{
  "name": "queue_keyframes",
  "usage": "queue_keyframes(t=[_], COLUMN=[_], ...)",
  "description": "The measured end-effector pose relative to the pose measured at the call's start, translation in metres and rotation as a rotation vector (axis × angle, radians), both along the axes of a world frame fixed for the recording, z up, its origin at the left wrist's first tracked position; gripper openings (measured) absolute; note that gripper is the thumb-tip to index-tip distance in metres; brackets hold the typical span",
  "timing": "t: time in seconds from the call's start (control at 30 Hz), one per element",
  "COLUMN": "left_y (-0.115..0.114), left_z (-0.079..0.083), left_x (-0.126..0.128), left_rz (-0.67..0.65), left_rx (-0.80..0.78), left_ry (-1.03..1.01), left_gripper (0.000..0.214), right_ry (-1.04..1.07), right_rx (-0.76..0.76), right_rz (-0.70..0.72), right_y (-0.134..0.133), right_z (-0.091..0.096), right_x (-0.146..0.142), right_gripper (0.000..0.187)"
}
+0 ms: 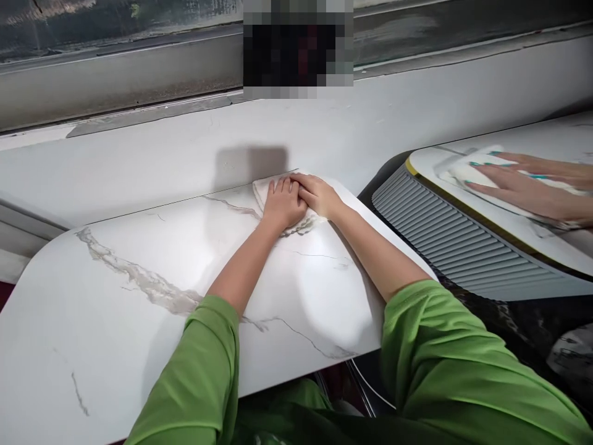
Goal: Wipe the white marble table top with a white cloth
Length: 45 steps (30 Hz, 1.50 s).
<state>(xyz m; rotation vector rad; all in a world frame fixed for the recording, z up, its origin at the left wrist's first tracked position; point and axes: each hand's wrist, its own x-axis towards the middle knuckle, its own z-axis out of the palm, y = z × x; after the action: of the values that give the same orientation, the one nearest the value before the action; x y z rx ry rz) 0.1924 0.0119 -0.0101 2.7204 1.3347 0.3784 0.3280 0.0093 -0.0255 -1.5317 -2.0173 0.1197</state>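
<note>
A pale, textured cloth (261, 190) lies bunched on the white marble-patterned tabletop (115, 327), close to its far edge by the wall. My left hand (286, 204) presses down on the cloth, closed on it with bent fingers. Right beside it, my right hand (320, 195) also bears on the cloth, its fingers close together and meeting the left hand's fingers. Both palms face down, so the undersides of the fingers are hidden. A crumpled edge of the cloth shows below the hands.
On the right, another person's hands (523, 179) press a white cloth (463, 168) on a second marbled top (428, 159) with a gold rim and ribbed grey side (463, 235). A white wall (162, 167) and window ledge (185, 65) stand behind.
</note>
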Motion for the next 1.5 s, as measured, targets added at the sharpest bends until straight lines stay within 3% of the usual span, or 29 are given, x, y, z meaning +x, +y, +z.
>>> queue_keyframes(t=[0.2, 0.53, 0.67, 0.83, 1.13, 1.23, 1.37, 1.5], left_y=[-0.044, -0.151, -0.168, -0.14, -0.017, 0.015, 0.035, 0.031], left_z=[-0.004, -0.003, -0.004, -0.009, -0.007, -0.007, -0.006, -0.004], left_x=[0.002, 0.054, 0.065, 0.067, 0.062, 0.057, 0.052, 0.049], left_rz=[-0.034, -0.267, -0.301, -0.297, -0.191, -0.145, -0.125, -0.106], left_rx=[-0.001, 0.045, 0.028, 0.051, 0.018, 0.0, -0.028, -0.033], left_ry=[0.038, 0.02, 0.025, -0.011, -0.082, -0.1, -0.064, -0.022], left_gripper=[0.058, 0.059, 0.06, 0.057, 0.051, 0.05, 0.051, 0.054], right_ry=[-0.01, 0.042, 0.051, 0.008, 0.015, 0.02, 0.016, 0.0], right_rx=[-0.016, -0.059, -0.079, -0.019, 0.026, 0.032, 0.031, 0.04], right_rz=[-0.053, -0.208, -0.224, -0.231, -0.204, -0.162, -0.155, -0.146], right_y=[-0.046, -0.189, -0.21, -0.179, -0.041, -0.006, 0.015, 0.012], right_z=[-0.008, -0.006, -0.001, -0.004, -0.007, -0.006, -0.006, -0.009], right_x=[0.006, 0.062, 0.069, 0.072, 0.066, 0.057, 0.052, 0.051], right_gripper=[0.05, 0.047, 0.045, 0.047, 0.045, 0.044, 0.043, 0.044])
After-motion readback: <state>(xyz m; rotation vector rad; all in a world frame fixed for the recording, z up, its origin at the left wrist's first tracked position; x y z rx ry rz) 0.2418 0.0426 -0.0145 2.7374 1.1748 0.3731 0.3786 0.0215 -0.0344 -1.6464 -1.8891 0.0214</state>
